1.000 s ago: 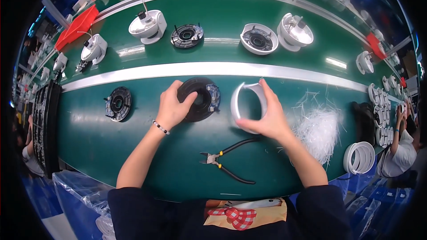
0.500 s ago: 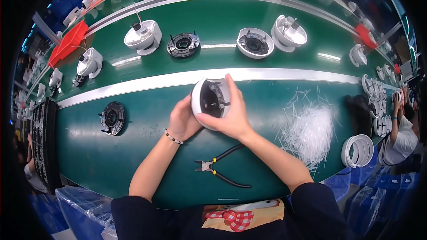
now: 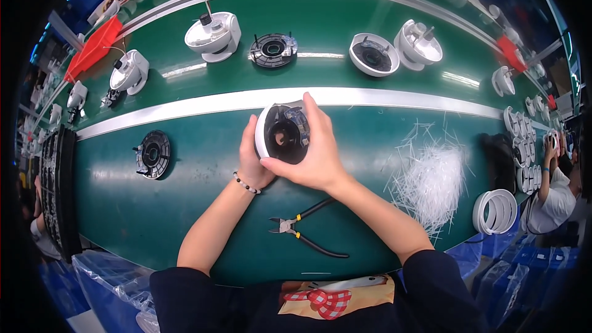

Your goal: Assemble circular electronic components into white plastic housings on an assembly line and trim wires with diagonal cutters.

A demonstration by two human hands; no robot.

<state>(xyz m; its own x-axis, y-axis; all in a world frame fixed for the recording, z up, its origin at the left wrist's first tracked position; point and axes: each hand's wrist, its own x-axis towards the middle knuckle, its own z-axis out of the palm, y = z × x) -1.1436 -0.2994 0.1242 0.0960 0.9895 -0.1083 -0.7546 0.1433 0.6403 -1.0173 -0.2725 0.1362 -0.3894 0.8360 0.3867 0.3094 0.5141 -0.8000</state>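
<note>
A white round camera housing (image 3: 261, 139), with a black ring part (image 3: 282, 137) and a small circuit board inside it, is held between both hands above the middle of the table. My left hand (image 3: 251, 163) supports its left and under side, its fingers partly hidden behind the shell. On the other side my right hand (image 3: 317, 154) grips the rim, thumb across the lower front and fingers along the right edge. Side cutters (image 3: 296, 227) with black handles lie spread below the hands. To the left, a black ring part (image 3: 153, 155) rests on the green table.
A pile of clear plastic strips (image 3: 435, 182) lies right, beside stacked white rings (image 3: 495, 211). Beyond a pale rail (image 3: 370, 98), a green belt (image 3: 314, 77) carries white camera bodies (image 3: 213, 36) and a black ring part (image 3: 273, 50). A black rack (image 3: 58, 194) stands left. Other people work nearby.
Both hands have tilted the housing so its opening faces me more, and shifted it slightly left. Pieces on the far belt have moved right. Another person's arm has appeared at the upper left.
</note>
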